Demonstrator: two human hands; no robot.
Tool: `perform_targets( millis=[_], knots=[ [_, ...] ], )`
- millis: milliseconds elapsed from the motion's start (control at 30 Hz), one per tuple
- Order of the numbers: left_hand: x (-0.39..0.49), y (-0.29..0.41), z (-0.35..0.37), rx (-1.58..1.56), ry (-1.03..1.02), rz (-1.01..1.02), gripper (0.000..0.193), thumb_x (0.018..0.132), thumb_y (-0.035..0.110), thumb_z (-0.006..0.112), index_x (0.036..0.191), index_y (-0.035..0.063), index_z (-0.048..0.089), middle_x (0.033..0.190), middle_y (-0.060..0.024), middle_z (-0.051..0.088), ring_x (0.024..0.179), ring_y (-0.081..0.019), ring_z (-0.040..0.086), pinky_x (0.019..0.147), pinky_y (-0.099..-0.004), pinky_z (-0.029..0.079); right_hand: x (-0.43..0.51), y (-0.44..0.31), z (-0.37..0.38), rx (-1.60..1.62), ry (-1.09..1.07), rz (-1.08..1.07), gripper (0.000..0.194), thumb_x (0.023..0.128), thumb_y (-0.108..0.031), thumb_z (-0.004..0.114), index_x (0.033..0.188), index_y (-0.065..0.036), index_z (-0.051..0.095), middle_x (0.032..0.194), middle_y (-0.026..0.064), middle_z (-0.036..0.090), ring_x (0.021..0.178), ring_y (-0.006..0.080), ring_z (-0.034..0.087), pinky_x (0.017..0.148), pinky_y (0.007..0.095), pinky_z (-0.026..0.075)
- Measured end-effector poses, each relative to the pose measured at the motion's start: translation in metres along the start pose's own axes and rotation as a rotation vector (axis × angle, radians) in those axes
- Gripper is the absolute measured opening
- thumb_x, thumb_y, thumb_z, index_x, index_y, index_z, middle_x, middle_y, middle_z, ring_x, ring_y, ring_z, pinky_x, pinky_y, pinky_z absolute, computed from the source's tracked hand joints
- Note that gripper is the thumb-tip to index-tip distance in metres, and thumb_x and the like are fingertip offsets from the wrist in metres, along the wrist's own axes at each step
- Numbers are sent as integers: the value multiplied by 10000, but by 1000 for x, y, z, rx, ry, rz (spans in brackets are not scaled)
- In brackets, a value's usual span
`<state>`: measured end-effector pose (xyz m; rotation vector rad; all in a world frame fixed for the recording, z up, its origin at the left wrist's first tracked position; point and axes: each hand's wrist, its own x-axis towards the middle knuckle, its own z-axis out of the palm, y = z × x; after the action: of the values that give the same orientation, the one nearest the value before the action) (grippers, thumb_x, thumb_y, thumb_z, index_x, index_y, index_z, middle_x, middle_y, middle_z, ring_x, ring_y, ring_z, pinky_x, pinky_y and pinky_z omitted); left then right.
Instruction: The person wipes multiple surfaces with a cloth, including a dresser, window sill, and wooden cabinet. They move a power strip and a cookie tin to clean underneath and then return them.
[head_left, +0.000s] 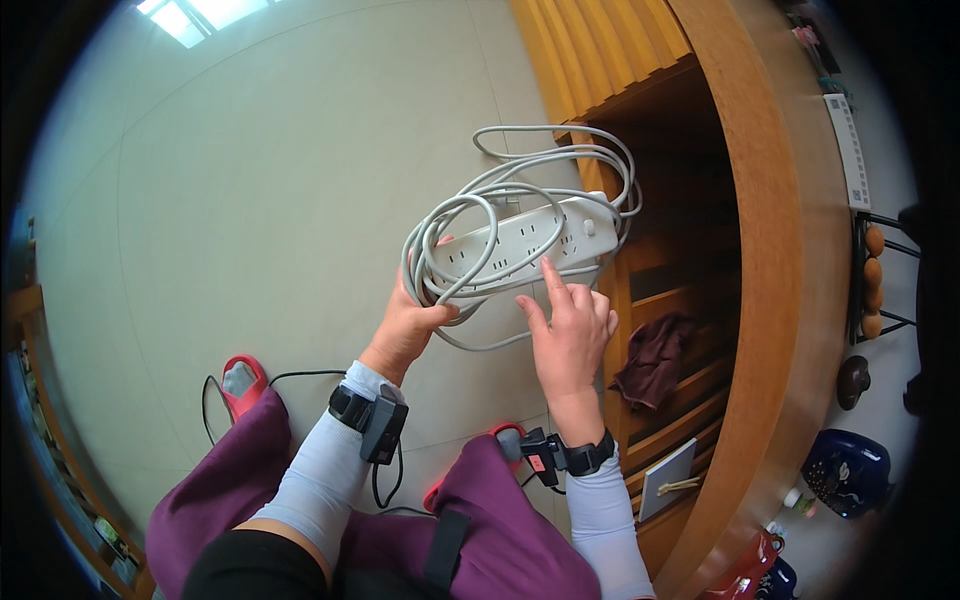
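Observation:
A white power strip (517, 247) with several sockets and a switch at its right end is held up over the floor. Its grey cord (495, 191) is looped loosely around and over it, with coils rising beyond the far side. My left hand (405, 315) grips the strip's left end together with the bundled cord, thumb on the near side. My right hand (574, 322) has its index finger extended to the strip's near edge. That fingertip appears to touch the strip or cord, while the other fingers are curled and grasp nothing.
To the right stands a wooden table (772, 262) with a slatted lower shelf. A dark maroon cloth (656, 360) and a white board (667, 480) rest on that shelf. The tabletop bears an egg rack (872, 281) and a dark blue container (847, 472). Thin black cables trail near my feet.

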<state>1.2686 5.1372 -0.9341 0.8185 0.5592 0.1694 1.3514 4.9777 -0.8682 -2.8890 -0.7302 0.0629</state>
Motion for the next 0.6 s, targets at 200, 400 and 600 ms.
perform_targets(
  millis=[200,400,600],
  knots=[
    [1,1,-1,-65,4,-15,850,577,-60,584,1373,65,313,1374,-77,407,1251,-211,409,1047,-342,324,-9,-5,4,54,-28,-34,505,767,-408,685,1240,-268,578,906,-17,530,951,223,472,891,547,332],
    [1,2,-1,-72,20,-38,866,580,-69,582,1386,68,297,1378,-85,404,1248,-213,414,1048,-345,327,-15,-17,2,14,-27,-111,506,756,-348,709,1236,-245,588,889,-8,555,925,215,482,843,396,337],
    [3,-1,-4,-20,21,-17,909,553,-1,672,1383,43,305,1303,-77,403,1222,-223,414,1026,-328,342,-22,-19,9,66,-90,-63,516,759,-410,695,1244,-286,572,923,-7,525,941,214,478,920,551,323]
  ],
)
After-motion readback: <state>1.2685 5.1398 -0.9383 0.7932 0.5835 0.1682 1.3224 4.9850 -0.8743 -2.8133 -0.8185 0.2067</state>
